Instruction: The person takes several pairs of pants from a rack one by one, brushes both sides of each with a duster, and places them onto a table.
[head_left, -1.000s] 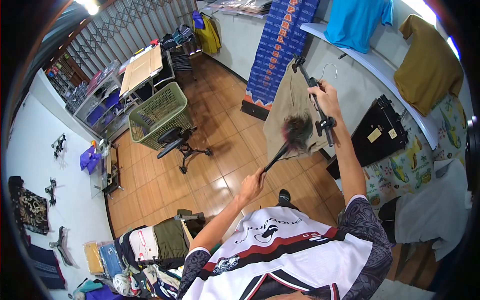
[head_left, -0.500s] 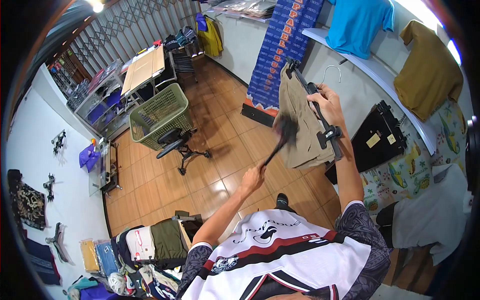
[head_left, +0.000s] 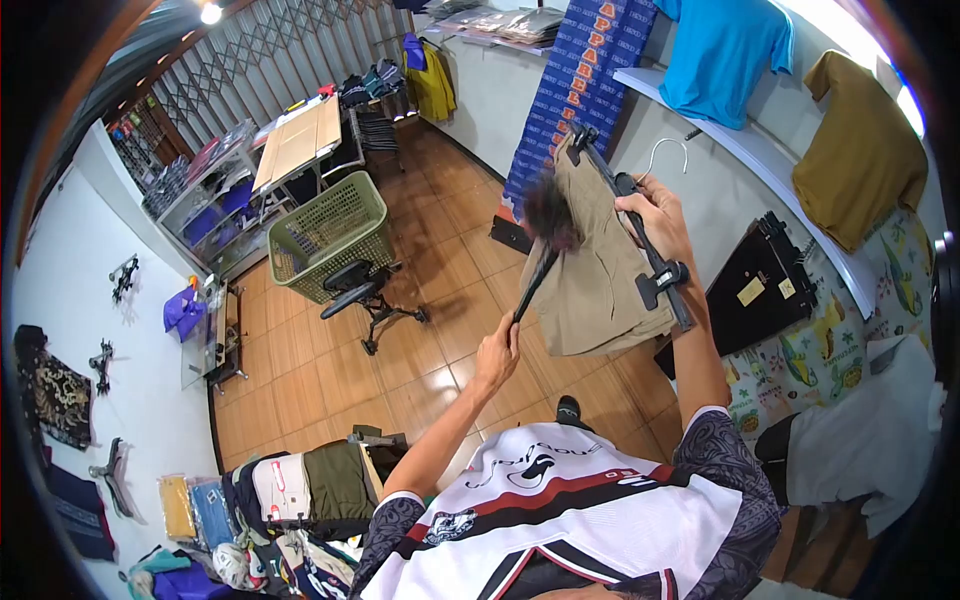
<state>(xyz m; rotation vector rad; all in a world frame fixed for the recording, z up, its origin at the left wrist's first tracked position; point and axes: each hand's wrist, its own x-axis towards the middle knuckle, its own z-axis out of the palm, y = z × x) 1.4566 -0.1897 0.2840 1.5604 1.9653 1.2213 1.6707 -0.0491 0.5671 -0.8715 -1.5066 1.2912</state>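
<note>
My right hand (head_left: pixel 660 215) is closed around the bar of a black clip hanger (head_left: pixel 648 240), its metal hook sticking up beyond my fingers. Khaki shorts (head_left: pixel 592 290) hang from the clips, tilted in front of me. In my left hand (head_left: pixel 497 352), the fingers wrap the dark handle of a duster (head_left: pixel 530 283). The duster's dark, fluffy head, blurred by motion, overlaps the upper left part of the shorts.
A green basket (head_left: pixel 375 222) and a black stool (head_left: pixel 352 285) stand on the tiled floor ahead. Folded clothes (head_left: pixel 335 480) are stacked lower left. Along the right wall, a shelf (head_left: pixel 735 135) holds shirts, and black trousers (head_left: pixel 752 275) hang below it.
The duster head has swept up and left across the shorts, with my left hand shifting slightly left. The shorts' lower edge has swung a little left. My right hand keeps its hold on the hanger.
</note>
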